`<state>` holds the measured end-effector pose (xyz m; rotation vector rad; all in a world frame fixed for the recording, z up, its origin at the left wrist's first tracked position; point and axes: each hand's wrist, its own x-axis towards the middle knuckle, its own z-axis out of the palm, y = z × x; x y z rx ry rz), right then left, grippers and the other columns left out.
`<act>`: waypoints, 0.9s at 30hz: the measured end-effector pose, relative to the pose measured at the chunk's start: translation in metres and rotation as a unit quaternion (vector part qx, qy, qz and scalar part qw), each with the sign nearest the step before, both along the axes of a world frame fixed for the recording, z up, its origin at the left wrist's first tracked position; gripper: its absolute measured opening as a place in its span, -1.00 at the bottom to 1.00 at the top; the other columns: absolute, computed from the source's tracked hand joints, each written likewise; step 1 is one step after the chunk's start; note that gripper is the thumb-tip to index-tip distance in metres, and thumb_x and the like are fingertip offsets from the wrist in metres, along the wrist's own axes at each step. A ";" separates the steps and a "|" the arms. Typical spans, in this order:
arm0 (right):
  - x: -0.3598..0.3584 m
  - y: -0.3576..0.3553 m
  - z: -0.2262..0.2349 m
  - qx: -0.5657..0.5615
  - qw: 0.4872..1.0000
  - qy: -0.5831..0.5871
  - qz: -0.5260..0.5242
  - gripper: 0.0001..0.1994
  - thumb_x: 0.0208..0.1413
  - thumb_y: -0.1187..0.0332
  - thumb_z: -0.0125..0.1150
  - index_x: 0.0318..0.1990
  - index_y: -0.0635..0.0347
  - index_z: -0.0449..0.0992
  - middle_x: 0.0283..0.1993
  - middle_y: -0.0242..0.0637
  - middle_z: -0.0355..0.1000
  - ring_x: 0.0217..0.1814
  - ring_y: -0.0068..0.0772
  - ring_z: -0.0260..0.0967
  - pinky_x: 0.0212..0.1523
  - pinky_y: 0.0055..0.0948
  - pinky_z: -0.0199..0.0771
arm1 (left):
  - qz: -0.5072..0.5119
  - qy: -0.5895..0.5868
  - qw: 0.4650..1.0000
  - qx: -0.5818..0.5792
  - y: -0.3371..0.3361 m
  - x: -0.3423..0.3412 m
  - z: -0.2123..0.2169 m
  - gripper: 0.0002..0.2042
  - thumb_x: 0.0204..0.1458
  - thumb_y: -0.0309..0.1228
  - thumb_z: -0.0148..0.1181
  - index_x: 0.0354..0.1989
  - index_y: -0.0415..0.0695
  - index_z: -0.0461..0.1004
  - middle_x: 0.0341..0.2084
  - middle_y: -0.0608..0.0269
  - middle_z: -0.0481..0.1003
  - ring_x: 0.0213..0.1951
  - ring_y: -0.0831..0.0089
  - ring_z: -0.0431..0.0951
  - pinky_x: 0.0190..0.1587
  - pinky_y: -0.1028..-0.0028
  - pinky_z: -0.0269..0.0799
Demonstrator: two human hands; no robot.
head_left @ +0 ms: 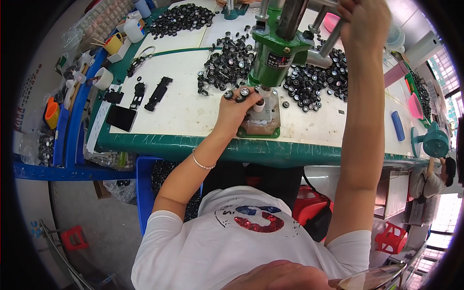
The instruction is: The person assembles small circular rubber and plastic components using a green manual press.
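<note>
A green hand press (269, 72) stands on the worktable, its ram lowered towards a small fixture on the base plate (265, 126). My left hand (233, 112) is at the left of the fixture, with several small black toy wheels (245, 92) with silver hubs held in its fingers. The fingertips reach right up to the foot of the ram, and what sits exactly under it is partly hidden. Raised at the upper right, my right hand (366, 25) is closed round the press's metal lever (332, 39).
Piles of wheels on axles (227, 65) and loose wheels (311, 87) flank the press; another heap (181, 20) lies farther back. Black toy chassis parts (158, 94) and a phone (121, 118) lie at left. A blue bin (145, 193) stands below the table edge. A co-worker (427, 180) is at far right.
</note>
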<state>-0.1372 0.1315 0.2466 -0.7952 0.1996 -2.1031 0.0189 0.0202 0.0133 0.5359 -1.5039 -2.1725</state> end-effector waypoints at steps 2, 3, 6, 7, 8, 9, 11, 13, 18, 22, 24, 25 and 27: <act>-0.036 -0.011 -0.003 0.037 0.999 0.027 0.020 -0.81 0.21 0.22 0.09 -0.38 0.09 0.36 -0.68 -0.68 0.06 -0.75 -0.85 -0.12 -0.79 -0.75 -0.18 | 0.036 0.084 0.988 0.121 -0.010 -0.009 -0.013 -0.86 -0.04 -0.48 0.31 -0.33 -0.20 0.49 -0.41 0.24 0.56 -0.32 0.52 0.55 -0.26 0.58 0.44; -0.052 -0.012 -0.008 0.074 0.995 0.050 0.034 -0.82 0.21 0.23 0.09 -0.35 0.11 0.38 -0.68 -0.68 0.08 -0.75 -0.84 -0.09 -0.79 -0.75 -0.18 | 0.035 0.084 0.988 0.121 -0.015 -0.010 -0.011 -0.86 -0.04 -0.48 0.31 -0.33 -0.20 0.49 -0.41 0.24 0.56 -0.32 0.52 0.55 -0.26 0.58 0.44; -0.078 -0.012 -0.018 0.089 0.991 0.055 0.084 -0.79 0.22 0.22 0.08 -0.26 0.18 0.43 -0.63 -0.63 0.18 -0.71 -0.80 0.05 -0.74 -0.74 -0.04 | 0.024 0.100 0.977 0.185 -0.037 0.002 -0.011 -0.85 -0.03 -0.40 0.31 -0.35 -0.16 0.49 -0.47 0.25 0.54 -0.33 0.47 0.57 -0.25 0.52 0.51; -0.065 -0.016 -0.020 0.090 0.991 0.052 0.086 -0.79 0.22 0.22 0.08 -0.26 0.18 0.43 -0.63 -0.63 0.18 -0.71 -0.80 0.05 -0.74 -0.74 -0.04 | 0.049 0.055 0.985 0.154 -0.043 0.009 -0.011 -0.86 -0.03 -0.39 0.31 -0.35 -0.14 0.50 -0.53 0.34 0.50 -0.41 0.54 0.54 -0.37 0.59 0.47; -0.038 -0.021 -0.018 0.181 0.960 0.111 -0.181 -0.77 0.23 0.20 0.07 -0.22 0.20 0.43 -0.60 -0.60 0.23 -0.67 -0.79 0.10 -0.70 -0.74 0.04 | 0.029 0.027 0.991 0.124 -0.056 0.017 -0.016 -0.86 -0.05 -0.40 0.32 -0.34 -0.14 0.52 -0.58 0.38 0.47 -0.45 0.57 0.51 -0.42 0.62 0.42; -0.019 -0.019 -0.019 0.258 0.847 0.161 -0.436 -0.74 0.23 0.18 0.06 -0.18 0.23 0.44 -0.57 -0.58 0.27 -0.64 -0.77 0.15 -0.65 -0.74 0.11 | 0.003 -0.001 0.995 0.096 -0.067 0.024 -0.022 -0.86 -0.07 -0.41 0.33 -0.33 -0.13 0.55 -0.62 0.42 0.44 -0.50 0.61 0.47 -0.47 0.66 0.37; -0.018 -0.015 -0.041 0.263 0.833 0.176 -0.454 -0.71 0.25 0.17 0.04 -0.14 0.24 0.43 -0.55 -0.56 0.28 -0.60 -0.75 0.20 -0.59 -0.74 0.20 | -0.001 -0.080 0.996 0.031 -0.081 0.041 -0.024 -0.85 -0.08 -0.41 0.33 -0.33 -0.14 0.57 -0.63 0.43 0.44 -0.52 0.63 0.45 -0.49 0.65 0.33; -0.036 0.008 -0.075 0.241 0.809 0.194 -0.500 -0.76 0.20 0.25 -0.02 -0.25 0.26 0.46 -0.52 -0.37 0.37 -0.61 -0.55 0.23 -0.59 -0.63 0.16 | -0.033 -0.146 0.988 -0.031 -0.080 0.036 -0.019 -0.84 -0.09 -0.42 0.33 -0.32 -0.15 0.59 -0.64 0.45 0.44 -0.55 0.65 0.42 -0.52 0.64 0.29; -0.018 0.053 -0.186 0.520 0.628 0.407 -0.413 -0.81 0.10 0.36 0.17 -0.16 0.21 0.51 -0.38 -0.32 0.48 -0.38 -0.58 0.39 -0.37 -0.48 0.39 | 0.019 -0.128 0.922 -0.366 -0.075 0.007 -0.024 -0.79 -0.08 -0.41 0.30 -0.23 -0.15 0.59 -0.65 0.41 0.48 -0.63 0.67 0.36 -0.57 0.59 0.22; 0.014 0.052 -0.245 0.510 0.486 0.610 -0.362 -0.82 0.09 0.40 0.15 -0.15 0.17 0.50 -0.26 -0.26 0.41 -0.31 -0.35 0.42 -0.31 -0.40 0.42 | 0.020 -0.211 0.857 -0.470 -0.081 -0.002 -0.032 -0.81 -0.08 -0.41 0.31 -0.32 -0.24 0.55 -0.57 0.31 0.56 -0.58 0.64 0.41 -0.54 0.56 0.28; 0.023 0.052 -0.260 0.496 0.421 0.656 -0.383 -0.82 0.09 0.41 0.13 -0.15 0.17 0.51 -0.20 -0.21 0.37 -0.27 -0.17 0.41 -0.26 -0.29 0.42 | 0.028 -0.151 0.898 -0.412 -0.079 -0.001 -0.042 -0.82 -0.08 -0.41 0.32 -0.33 -0.23 0.55 -0.54 0.31 0.56 -0.55 0.64 0.43 -0.55 0.58 0.26; 0.024 0.052 -0.262 0.491 0.427 0.655 -0.384 -0.82 0.09 0.41 0.13 -0.15 0.17 0.51 -0.20 -0.21 0.37 -0.27 -0.17 0.41 -0.26 -0.29 0.42 | 0.040 -0.089 0.930 -0.355 -0.078 0.002 -0.038 -0.82 -0.09 -0.41 0.33 -0.34 -0.22 0.55 -0.52 0.30 0.57 -0.51 0.63 0.45 -0.57 0.60 0.25; 0.022 0.056 -0.266 0.444 0.397 0.674 -0.437 -0.82 0.08 0.42 0.13 -0.16 0.19 0.51 -0.20 -0.20 0.38 -0.26 -0.12 0.40 -0.25 -0.26 0.41 | 0.027 -0.112 0.955 -0.275 -0.079 0.009 -0.027 -0.87 -0.06 -0.41 0.29 -0.38 -0.19 0.53 -0.47 0.25 0.58 -0.48 0.57 0.51 -0.61 0.60 0.22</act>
